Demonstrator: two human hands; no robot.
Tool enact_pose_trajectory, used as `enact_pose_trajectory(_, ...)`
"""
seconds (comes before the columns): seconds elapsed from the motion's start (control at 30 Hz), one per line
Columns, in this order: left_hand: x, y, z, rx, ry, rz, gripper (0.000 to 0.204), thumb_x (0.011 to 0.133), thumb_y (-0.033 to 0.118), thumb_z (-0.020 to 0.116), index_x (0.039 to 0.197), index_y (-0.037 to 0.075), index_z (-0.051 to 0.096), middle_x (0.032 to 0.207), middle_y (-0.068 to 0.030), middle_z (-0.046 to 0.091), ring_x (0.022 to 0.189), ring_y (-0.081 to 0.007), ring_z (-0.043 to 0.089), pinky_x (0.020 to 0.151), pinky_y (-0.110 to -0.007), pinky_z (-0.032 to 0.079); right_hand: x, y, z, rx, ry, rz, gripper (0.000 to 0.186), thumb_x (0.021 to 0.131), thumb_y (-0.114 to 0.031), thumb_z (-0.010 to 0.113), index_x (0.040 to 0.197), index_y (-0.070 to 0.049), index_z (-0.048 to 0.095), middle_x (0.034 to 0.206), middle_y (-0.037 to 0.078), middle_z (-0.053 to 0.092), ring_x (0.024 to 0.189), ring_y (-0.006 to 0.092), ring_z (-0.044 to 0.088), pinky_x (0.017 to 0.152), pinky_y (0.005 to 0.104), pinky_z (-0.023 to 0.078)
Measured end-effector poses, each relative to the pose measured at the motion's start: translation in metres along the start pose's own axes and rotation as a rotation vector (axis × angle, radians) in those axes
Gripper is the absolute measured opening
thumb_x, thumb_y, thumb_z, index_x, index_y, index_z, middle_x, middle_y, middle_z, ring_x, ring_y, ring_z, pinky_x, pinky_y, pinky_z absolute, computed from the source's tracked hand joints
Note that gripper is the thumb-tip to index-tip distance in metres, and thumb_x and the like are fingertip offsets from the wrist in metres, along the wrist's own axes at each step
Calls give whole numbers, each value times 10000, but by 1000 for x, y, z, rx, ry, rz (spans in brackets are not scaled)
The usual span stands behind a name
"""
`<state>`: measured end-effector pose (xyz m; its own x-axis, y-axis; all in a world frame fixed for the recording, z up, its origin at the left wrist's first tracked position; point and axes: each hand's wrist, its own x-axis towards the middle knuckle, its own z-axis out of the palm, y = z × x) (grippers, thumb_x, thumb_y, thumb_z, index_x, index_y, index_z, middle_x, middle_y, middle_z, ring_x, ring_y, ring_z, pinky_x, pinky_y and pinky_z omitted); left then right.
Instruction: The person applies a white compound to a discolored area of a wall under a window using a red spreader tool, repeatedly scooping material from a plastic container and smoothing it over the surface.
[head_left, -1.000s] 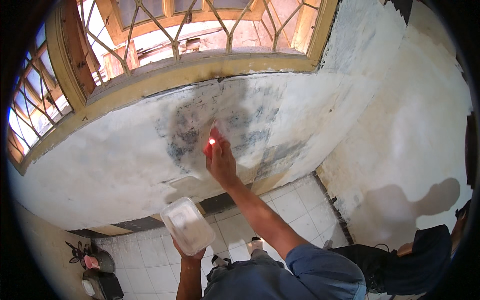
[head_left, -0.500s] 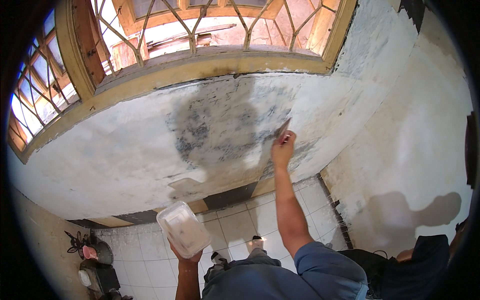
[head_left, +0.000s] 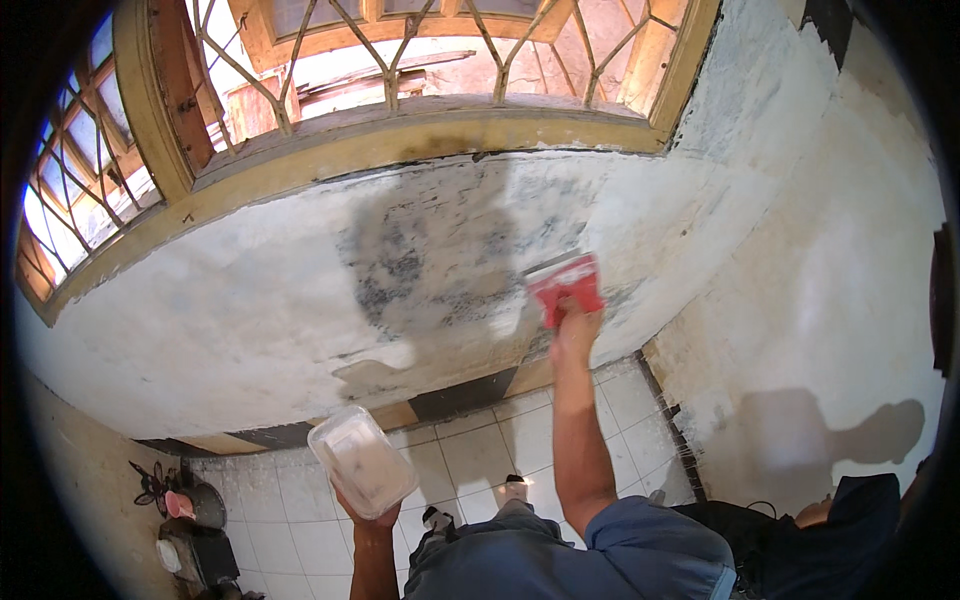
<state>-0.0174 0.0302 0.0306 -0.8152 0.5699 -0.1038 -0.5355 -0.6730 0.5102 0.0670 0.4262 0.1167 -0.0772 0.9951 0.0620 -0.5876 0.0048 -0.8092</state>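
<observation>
In my right hand is a wide scraper with a red body and a straight pale blade edge, held up close to the wall. Whether the blade touches the wall I cannot tell. Dark, rough patches mark the pale wall under the window, partly in my shadow. My left hand grips a clear plastic tub from below, tilted, with whitish residue inside it.
Above the wall runs a yellow wooden window frame with metal bars. White floor tiles lie below, around my feet. At lower left stand a dark bucket and a pink scoop. Another person in dark clothing is at lower right.
My right hand has moved slightly down and turned, so the scraper, seen edge-on before, now shows its broad red face. The tub has shifted a little left.
</observation>
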Motion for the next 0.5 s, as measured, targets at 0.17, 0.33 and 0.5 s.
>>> enact_pose_trajectory(0.17,1,-4,0,-167,-27,-119,571,977,448,500,1441,138,385,1324,-97,555,1152,-271,599,917,-497,550,62,-6,19,-664,148,-603,203,867,-28,606,1053,8,533,900,109,623,829,242,613,763,355,497)
enact_pose_trajectory(0.33,6,-6,-6,-63,31,-75,607,983,550,400,1444,156,395,1337,-93,553,1173,-291,589,920,-529,539,-44,23,97,-971,-297,-763,197,833,-22,620,1002,-16,519,859,168,557,788,315,584,760,396,475)
enact_pose_trajectory(0.5,6,-6,-5,-28,-35,-35,597,978,538,430,1437,157,407,1331,-95,557,1169,-283,591,908,-525,545,-18,-14,21,-749,63,-529,175,815,3,588,942,-7,468,828,118,503,753,235,503,727,351,451)
